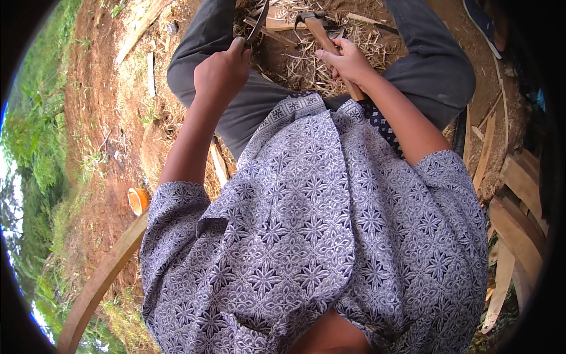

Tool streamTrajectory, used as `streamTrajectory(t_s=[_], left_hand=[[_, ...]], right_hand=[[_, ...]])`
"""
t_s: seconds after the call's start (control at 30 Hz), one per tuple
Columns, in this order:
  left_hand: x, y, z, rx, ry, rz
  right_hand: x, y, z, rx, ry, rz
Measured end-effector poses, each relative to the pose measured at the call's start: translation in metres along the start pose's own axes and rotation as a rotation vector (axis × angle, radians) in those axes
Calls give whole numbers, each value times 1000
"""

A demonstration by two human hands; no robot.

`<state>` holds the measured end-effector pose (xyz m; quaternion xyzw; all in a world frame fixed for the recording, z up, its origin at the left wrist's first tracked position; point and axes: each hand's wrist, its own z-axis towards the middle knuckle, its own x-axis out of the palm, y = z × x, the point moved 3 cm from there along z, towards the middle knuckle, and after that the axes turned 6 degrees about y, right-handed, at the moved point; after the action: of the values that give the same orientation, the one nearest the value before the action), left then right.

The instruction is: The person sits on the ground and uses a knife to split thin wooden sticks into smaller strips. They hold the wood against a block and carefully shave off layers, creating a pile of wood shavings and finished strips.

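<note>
My left hand is closed round the handle of a knife or machete. Its narrow dark blade points up and away, partly cut off by the top edge. In my right hand is a claw hammer, gripped round the wooden handle. The hammer's dark metal head is at the far end, close to the blade but apart from it. A piece of wood lies on the ground behind the blade and hammer head. Pale wood shavings cover the ground between my legs.
Long wood strips lie on the brown soil at left. An orange container sits by my left elbow, near a curved wooden beam. Planks are piled at right. Another person's dark shoe shows at upper right.
</note>
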<state>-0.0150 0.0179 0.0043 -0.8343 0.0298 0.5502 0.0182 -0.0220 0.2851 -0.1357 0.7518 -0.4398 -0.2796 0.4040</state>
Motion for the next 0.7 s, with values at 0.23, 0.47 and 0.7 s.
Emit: streamTrajectory(t_s=[0.23, 0.47, 0.7], left_hand=[[-3, -10, 1, 119, -86, 20], [-4, -22, 8, 204, -81, 165], [-3, -31, 10, 235, -88, 313]], right_hand=[[-32, 86, -53, -86, 39, 176], [-21, 138, -93, -305, 100, 137], [-11, 103, -93, -121, 44, 250]])
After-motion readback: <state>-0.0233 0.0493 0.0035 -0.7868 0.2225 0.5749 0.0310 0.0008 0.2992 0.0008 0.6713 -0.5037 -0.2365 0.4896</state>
